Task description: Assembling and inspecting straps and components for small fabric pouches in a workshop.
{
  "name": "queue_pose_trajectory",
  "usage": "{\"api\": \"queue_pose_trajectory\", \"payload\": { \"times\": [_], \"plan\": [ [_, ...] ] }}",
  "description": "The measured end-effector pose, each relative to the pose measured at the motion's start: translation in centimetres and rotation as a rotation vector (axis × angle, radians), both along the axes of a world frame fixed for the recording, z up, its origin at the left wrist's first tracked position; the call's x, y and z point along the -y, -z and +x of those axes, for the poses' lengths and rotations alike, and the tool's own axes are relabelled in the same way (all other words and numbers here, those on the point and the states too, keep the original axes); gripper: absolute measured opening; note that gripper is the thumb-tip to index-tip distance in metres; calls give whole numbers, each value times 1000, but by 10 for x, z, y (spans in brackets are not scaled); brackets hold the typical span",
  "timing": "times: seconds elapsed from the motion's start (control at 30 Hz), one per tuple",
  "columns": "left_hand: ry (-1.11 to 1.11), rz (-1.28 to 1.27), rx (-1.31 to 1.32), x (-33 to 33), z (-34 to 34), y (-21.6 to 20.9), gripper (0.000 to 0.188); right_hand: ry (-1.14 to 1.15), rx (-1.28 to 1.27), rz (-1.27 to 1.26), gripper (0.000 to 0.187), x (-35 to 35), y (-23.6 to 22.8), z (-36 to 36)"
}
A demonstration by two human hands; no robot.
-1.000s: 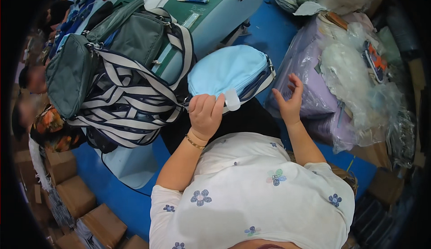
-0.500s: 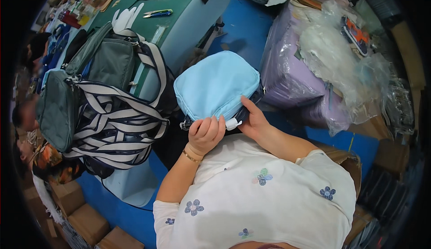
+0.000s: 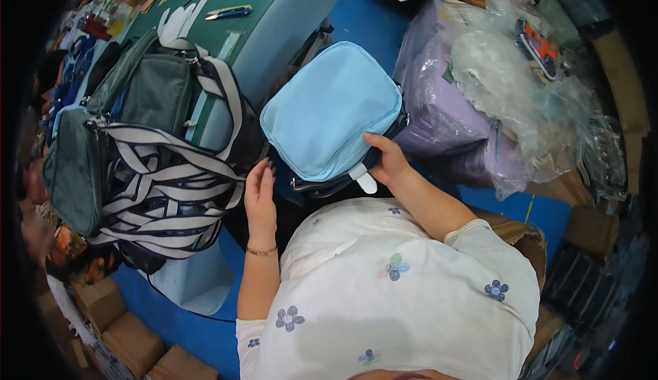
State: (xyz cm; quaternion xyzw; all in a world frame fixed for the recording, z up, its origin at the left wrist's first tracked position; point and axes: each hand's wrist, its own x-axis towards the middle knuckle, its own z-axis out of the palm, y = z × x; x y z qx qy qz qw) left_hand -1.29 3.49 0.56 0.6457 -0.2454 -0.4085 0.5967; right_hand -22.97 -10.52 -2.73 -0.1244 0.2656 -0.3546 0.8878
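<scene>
A small light-blue bag (image 3: 332,113) with rounded corners and dark navy edging is tilted up in front of me. My right hand (image 3: 388,161) grips its lower right corner, thumb on the blue face and the other fingers hidden behind. A white tag (image 3: 364,178) hangs from the bag's lower edge. Apart from the bag, at its lower left, my left hand (image 3: 260,198) is raised with fingers stretched and nothing in it. Close to those fingers lie navy-and-white striped straps (image 3: 164,209), heaped with grey-green bags (image 3: 75,174).
Behind the straps is a green-topped table (image 3: 260,6) bearing thread snips (image 3: 229,13) and white gloves (image 3: 179,22). On the right stands a plastic-wrapped lilac stack (image 3: 439,99) with crumpled clear film (image 3: 497,71) on top. Cardboard boxes (image 3: 130,335) sit at the lower left.
My left hand has let go of the bag's lower edge and moved left, its fingers straightening. The bag, still in my right hand, has tipped and risen slightly.
</scene>
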Motion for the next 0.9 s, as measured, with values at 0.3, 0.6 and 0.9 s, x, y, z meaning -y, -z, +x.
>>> {"api": "queue_pose_trajectory", "payload": {
  "times": [0.3, 0.6, 0.9],
  "plan": [
    [-42, -101, -349, 30, 3, -12, 59, -135, 20, 21, 44, 10, 19, -3],
    [1, -75, -94, 35, -1, -6, 44, -162, 38, 91, 48, 14, 30, -5],
    [3, -126, -177, 38, -8, -7, 25, -152, -46, 247, 48, 17, 49, 0]
  ]
}}
